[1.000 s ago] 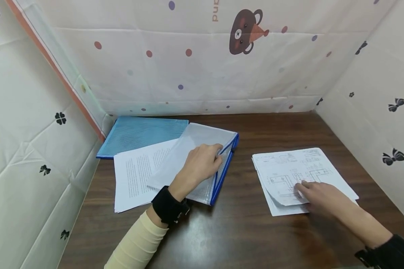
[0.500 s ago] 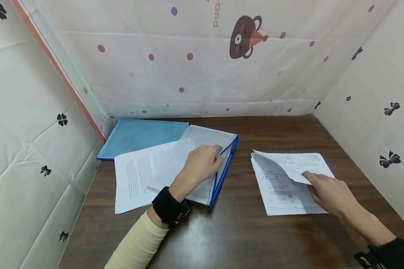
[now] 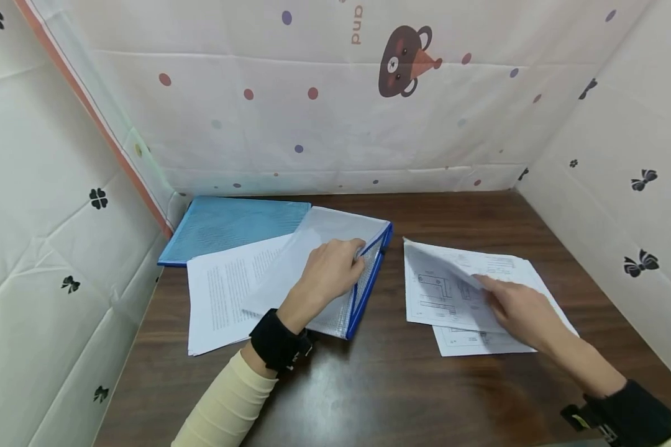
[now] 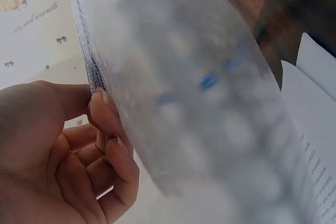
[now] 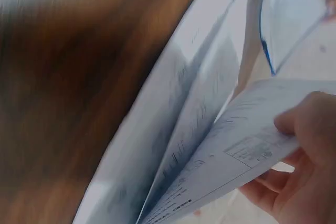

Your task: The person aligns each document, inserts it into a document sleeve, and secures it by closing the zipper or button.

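1. Right hand (image 3: pixel 517 307): nearest the viewer, at the right of the dark wooden table (image 3: pixel 402 385). Fingers and thumb pinch the top sheets of the drawing papers (image 3: pixel 453 288), lifting their near edge off the sheets beneath.
2. Drawing papers: a loose stack of printed line drawings, right of centre on the table. Judged light, thin and floppy; sheets fan and slide apart easily, so best taken at an edge or corner with a thumb-and-finger pinch, or squared up first.
3. Left hand (image 3: pixel 327 273): left of centre, well apart from the right hand. Thumb and curled fingers pinch the open edge of the mesh pouch (image 3: pixel 335 267), holding its mouth apart; the left wrist view confirms the pinch.
4. Mesh pouch: translucent, with blue trim and zip. Judged soft, limp and light; the trimmed edge is the firmest place to hold.
5. Text pages (image 3: pixel 223 295): printed sheets partly under the pouch.
6. Blue folder (image 3: pixel 229 223): flat at the far left corner, beneath the text pages.
7. Fabric walls (image 3: pixel 335 112): dotted, with a bear print, enclosing the table.
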`<state>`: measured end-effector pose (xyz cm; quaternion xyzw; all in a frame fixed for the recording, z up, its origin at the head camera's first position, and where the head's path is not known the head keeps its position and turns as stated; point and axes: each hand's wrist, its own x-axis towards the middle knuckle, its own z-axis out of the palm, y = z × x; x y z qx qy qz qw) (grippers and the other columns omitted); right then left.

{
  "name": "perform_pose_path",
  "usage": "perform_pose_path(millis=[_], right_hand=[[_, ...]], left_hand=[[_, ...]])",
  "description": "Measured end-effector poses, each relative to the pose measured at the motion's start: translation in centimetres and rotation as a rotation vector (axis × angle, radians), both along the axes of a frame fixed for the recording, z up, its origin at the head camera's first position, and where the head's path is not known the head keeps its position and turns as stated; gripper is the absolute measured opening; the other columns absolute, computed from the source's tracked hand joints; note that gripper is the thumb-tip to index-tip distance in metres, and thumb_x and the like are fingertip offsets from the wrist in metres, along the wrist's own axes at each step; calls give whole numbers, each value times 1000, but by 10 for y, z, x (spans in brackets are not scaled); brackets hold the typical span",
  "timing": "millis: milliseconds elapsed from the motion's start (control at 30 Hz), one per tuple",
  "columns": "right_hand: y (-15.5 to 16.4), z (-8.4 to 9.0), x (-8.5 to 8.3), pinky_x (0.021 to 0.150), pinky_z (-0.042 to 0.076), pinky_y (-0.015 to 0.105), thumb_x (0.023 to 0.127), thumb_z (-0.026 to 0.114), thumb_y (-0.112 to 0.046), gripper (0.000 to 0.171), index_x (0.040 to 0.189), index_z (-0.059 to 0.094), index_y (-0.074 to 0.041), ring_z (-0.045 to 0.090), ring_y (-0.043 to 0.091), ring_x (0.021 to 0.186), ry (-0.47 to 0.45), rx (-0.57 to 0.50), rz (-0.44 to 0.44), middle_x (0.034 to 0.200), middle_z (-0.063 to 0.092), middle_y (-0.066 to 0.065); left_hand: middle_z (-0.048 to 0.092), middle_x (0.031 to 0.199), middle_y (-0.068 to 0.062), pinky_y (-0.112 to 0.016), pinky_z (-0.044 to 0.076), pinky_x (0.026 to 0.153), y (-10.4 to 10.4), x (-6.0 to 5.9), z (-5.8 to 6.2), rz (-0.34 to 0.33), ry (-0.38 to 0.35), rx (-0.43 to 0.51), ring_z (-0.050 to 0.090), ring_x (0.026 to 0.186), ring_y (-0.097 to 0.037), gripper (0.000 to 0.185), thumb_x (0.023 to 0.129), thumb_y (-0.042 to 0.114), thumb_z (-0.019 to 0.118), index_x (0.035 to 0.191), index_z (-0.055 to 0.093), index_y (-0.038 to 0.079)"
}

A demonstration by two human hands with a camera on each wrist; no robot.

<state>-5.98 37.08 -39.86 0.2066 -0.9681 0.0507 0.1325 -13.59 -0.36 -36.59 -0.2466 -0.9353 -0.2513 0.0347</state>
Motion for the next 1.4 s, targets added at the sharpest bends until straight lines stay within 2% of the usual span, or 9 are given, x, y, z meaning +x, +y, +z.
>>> perform_pose_path(millis=[300,567,767,867,967,1067,1133,1267,1400], right_hand=[[-22,-15,-6,83,60,50,89,86,-15,32,120,77,-10,74,29,101,-244,89,183,117,75,9],[-30,-5,-13,94,57,57,82,93,-30,52,126,74,-12,71,41,112,-425,258,126,134,69,20],[-42,0,-14,93,57,57,81,93,-27,56,129,68,-13,72,39,106,-510,279,89,135,68,21],[-44,-3,-14,85,59,52,80,95,-21,58,128,63,-13,73,33,94,-475,290,106,131,69,19],[-41,-9,-13,75,60,46,80,93,-12,58,128,59,-11,71,29,83,-380,305,140,127,70,17],[-38,-15,-13,60,54,38,83,85,-2,54,128,57,-9,62,19,68,-281,296,148,118,73,14],[-36,-18,-12,54,46,33,84,81,2,54,130,55,-8,52,14,60,-237,280,137,100,73,9],[-29,-22,-10,49,36,31,83,78,2,56,129,50,-9,39,12,54,-200,213,110,71,57,-2],[-21,-28,-8,50,35,31,81,78,1,52,124,50,-10,37,11,54,-162,158,105,69,56,-3]], left_hand=[[69,75,1,-25,38,44,-3,-2,0,16,-1,17,51,49,-8,35,107,17,58,140,69,8],[66,69,4,-26,38,45,-3,-2,-2,6,4,14,50,49,-8,35,107,17,58,140,69,8],[67,70,3,-25,37,45,-3,-2,-2,10,-1,11,49,48,-8,35,107,16,58,140,69,8],[68,73,2,-25,38,45,-3,-2,-2,9,-4,9,50,49,-8,36,107,16,58,140,69,8],[68,73,2,-25,38,45,-3,-2,-1,9,-3,7,51,49,-8,35,107,16,58,140,69,8],[69,75,2,-25,39,45,-4,-2,-1,11,2,7,52,50,-8,35,107,16,58,139,69,8],[70,78,1,-25,39,45,-5,-3,-1,13,5,8,53,51,-8,35,107,16,58,139,69,8],[71,79,0,-25,41,47,-5,-3,-2,21,5,9,54,52,-9,35,107,17,59,139,69,7],[65,68,1,-26,42,48,-5,-3,-1,34,-2,13,53,52,-9,35,106,16,61,137,70,3]])
